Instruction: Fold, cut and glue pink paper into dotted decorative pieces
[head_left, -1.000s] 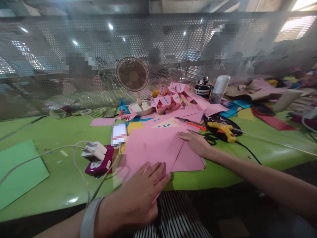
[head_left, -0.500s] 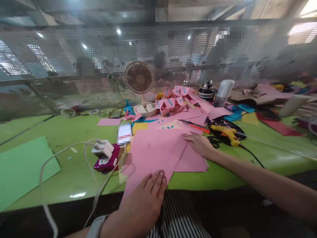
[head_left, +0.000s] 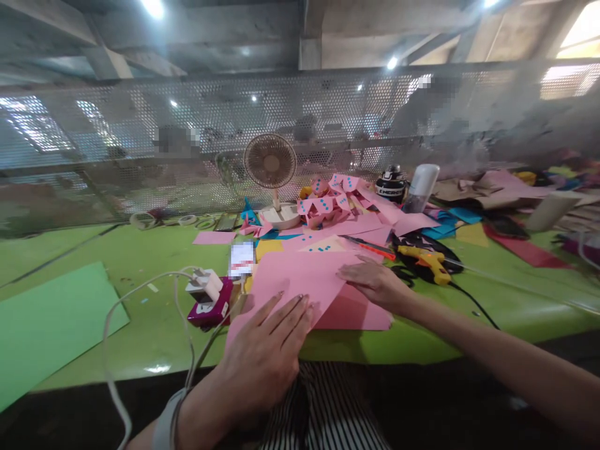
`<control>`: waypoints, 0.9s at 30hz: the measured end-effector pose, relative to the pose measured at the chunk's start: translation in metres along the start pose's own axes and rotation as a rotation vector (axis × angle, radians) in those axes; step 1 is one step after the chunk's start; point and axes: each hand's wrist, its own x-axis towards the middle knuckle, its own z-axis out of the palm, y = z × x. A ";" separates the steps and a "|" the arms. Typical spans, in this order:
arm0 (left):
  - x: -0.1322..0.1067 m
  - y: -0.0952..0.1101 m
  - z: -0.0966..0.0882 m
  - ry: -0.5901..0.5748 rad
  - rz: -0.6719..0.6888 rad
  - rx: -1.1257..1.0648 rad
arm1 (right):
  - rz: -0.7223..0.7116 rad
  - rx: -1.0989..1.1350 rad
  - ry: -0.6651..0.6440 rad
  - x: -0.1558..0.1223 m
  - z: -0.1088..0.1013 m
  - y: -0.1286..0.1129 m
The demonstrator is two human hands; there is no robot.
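Observation:
A large pink paper sheet (head_left: 290, 281) lies on the green table (head_left: 117, 262) in front of me, folded over on a diagonal, with another pink sheet (head_left: 360, 312) under it. My left hand (head_left: 267, 350) lies flat on the near part of the folded sheet, fingers stretched out. My right hand (head_left: 370, 281) presses flat on the sheet's right side, beside the fold's edge. Neither hand grips anything.
A purple power bank (head_left: 209, 309) with white plugs and cables sits left of the paper. A yellow glue gun (head_left: 429, 259), black scissors (head_left: 403, 272) and an orange cutter (head_left: 370, 247) lie to the right. A small fan (head_left: 272, 169), dotted pink paper shapes (head_left: 328, 200) and a green sheet (head_left: 47, 325) stand around.
My left hand slid forward up onto the folded pink sheet. My right hand stayed pressing on the sheet's right side. The camera tilted up a little.

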 end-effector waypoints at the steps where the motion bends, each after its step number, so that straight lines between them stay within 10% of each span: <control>1: 0.001 -0.002 0.000 0.011 -0.014 -0.006 | -0.009 -0.031 0.012 -0.002 -0.001 -0.001; 13: 0.057 0.003 0.046 0.204 -0.099 0.245 | -0.273 -0.466 0.167 -0.010 -0.016 -0.039; 27: 0.008 -0.055 0.040 0.270 -0.202 0.312 | -0.201 -0.515 0.214 -0.064 -0.059 0.020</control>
